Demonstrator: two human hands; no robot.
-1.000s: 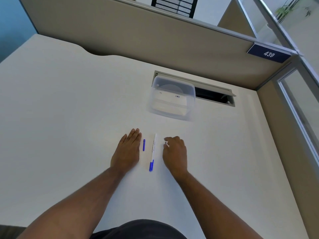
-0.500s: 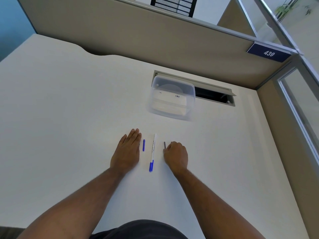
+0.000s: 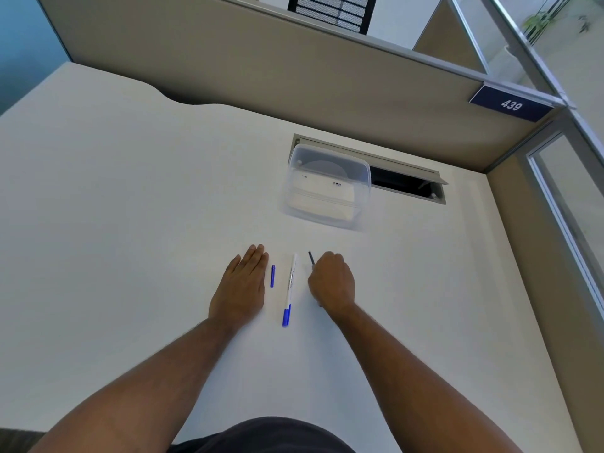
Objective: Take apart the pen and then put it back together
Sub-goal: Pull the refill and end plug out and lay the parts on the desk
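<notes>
A white pen barrel (image 3: 291, 281) with a blue cap on its near end lies on the white desk (image 3: 130, 223) between my hands. A small blue end plug (image 3: 272, 275) lies just left of it, beside my left hand (image 3: 242, 286), which rests flat with fingers together and holds nothing. My right hand (image 3: 331, 281) is curled to the right of the barrel, fingers closed on a thin dark ink refill (image 3: 310, 257); its far end sticks out past my fingers and the rest is hidden in my hand.
A clear plastic container (image 3: 327, 188) stands beyond the pen, in front of an open cable slot (image 3: 408, 184) in the desk. A beige partition (image 3: 261, 76) bounds the back and right side.
My right hand has closed and drawn slightly back; the dark refill now shows past its fingers. The left hand, barrel and blue plug have stayed in place.
</notes>
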